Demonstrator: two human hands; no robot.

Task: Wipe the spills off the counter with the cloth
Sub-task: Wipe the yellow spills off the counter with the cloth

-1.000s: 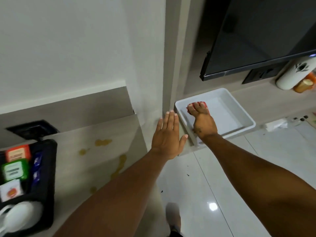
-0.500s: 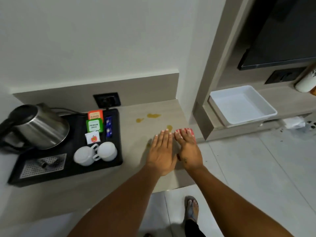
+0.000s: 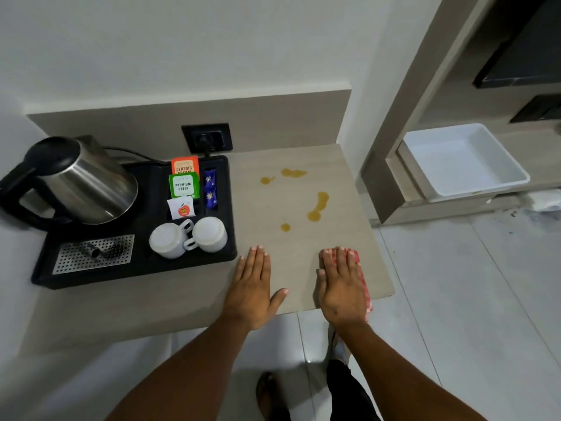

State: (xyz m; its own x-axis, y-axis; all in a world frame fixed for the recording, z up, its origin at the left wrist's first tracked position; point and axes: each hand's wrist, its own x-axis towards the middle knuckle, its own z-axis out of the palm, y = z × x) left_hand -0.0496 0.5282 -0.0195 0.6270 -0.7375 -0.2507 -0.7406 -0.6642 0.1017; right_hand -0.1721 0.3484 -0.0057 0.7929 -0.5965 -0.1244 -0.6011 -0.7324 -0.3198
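Right hand was flat, fingers together, pressing the red cloth onto the counter at its near right corner. Not a pinch grip, just palm-down on top; only the cloth's right edge and a strip past the fingertips showed. Left hand was flat too, fingers together with the thumb out, bare on the counter just right of the tray, holding nothing.

Key relation: all the spills lay ahead of the cloth, away from the body. Nearest was the small dot, ahead and a bit left of the right hand. The long streak sat almost straight ahead, its long axis running roughly front to back, leaning right at the far end. The two far blots were near the back wall.

My read: right hand was nearer and already loaded, so a forward push looked like the move, along the streak's axis. None wiped yet.
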